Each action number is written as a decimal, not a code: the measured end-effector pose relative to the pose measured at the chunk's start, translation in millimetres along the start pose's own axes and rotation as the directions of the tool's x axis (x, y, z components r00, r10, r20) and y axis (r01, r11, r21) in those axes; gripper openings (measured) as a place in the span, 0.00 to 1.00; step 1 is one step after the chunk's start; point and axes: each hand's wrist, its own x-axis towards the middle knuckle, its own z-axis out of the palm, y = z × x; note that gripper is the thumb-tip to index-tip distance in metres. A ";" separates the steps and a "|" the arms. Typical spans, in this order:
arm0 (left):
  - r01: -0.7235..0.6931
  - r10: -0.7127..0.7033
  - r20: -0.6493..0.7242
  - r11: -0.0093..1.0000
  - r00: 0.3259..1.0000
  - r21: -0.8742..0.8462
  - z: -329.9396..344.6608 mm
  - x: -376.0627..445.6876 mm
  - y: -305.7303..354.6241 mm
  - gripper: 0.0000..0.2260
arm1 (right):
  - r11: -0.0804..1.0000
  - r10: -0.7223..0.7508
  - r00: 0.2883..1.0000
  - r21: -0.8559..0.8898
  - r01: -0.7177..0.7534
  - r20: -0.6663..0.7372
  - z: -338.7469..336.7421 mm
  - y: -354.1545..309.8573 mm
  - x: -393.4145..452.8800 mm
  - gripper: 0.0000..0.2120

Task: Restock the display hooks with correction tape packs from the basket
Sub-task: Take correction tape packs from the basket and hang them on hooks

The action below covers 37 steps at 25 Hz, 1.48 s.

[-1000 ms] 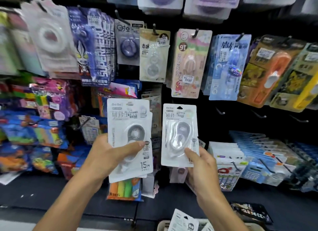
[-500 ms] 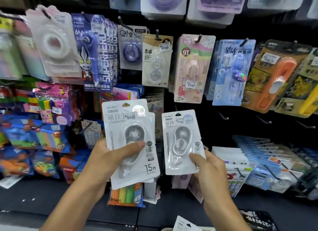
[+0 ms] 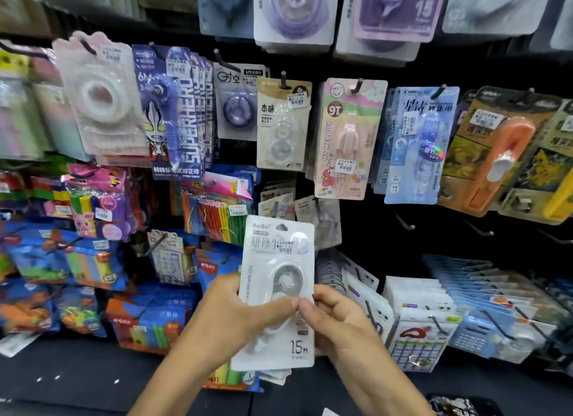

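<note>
Both hands hold a stack of white correction tape packs (image 3: 277,279) upright in front of the display wall. My left hand (image 3: 229,310) grips the stack from the left, thumb across the front. My right hand (image 3: 338,319) pinches its right edge, its thumb meeting the left thumb. The front pack shows a grey tape wheel and "15M". Bare black display hooks (image 3: 406,224) jut from the dark panel to the upper right of the packs. The basket is out of view.
Rows of other correction tape packs (image 3: 347,136) hang above. Colourful stationery packs (image 3: 217,217) crowd the left. Calculator and note packs (image 3: 428,332) hang at lower right. A dark shelf ledge (image 3: 77,381) runs along the bottom.
The two separately held packs have come together into one stack. My right hand moved left to meet the left hand. The camera has come closer to the wall.
</note>
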 end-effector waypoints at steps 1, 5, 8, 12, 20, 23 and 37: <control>0.001 0.000 0.016 0.998 1.000 -0.060 0.3 -0.8 1.8 0.18 | 1.000 -0.014 1.000 0.017 0.014 0.011 -1.7 -3.2 0.0 0.13; 0.002 -0.015 -0.062 0.980 0.998 -0.200 -2.0 -0.1 5.6 0.13 | 0.997 -0.071 0.995 0.021 0.073 -0.077 -7.4 -9.6 1.6 0.11; -0.017 -0.010 -0.176 0.988 0.984 -0.151 -7.5 -1.0 9.1 0.05 | 0.989 -0.117 0.933 -0.124 0.078 -0.340 -22.7 -14.3 5.2 0.10; -0.043 0.009 -0.196 0.985 0.981 -0.169 -17.4 -4.8 5.7 0.16 | 0.902 -0.247 0.897 -0.425 0.074 -0.367 -29.8 -22.2 7.0 0.14; -0.132 0.081 -0.180 0.947 0.980 -0.293 -15.7 -10.0 10.6 0.23 | 0.773 -0.420 0.825 -0.626 0.106 -0.379 -15.9 -22.2 -1.7 0.12; -0.149 0.085 -0.198 0.932 0.976 -0.332 -16.4 -7.6 8.4 0.30 | 0.707 -0.454 0.799 -0.705 0.053 -0.395 -17.3 -14.7 1.0 0.10; -0.182 0.133 -0.161 0.922 0.978 -0.341 11.3 16.5 -5.4 0.26 | 0.988 -0.151 0.960 -0.015 0.152 -0.236 1.4 -19.4 16.2 0.12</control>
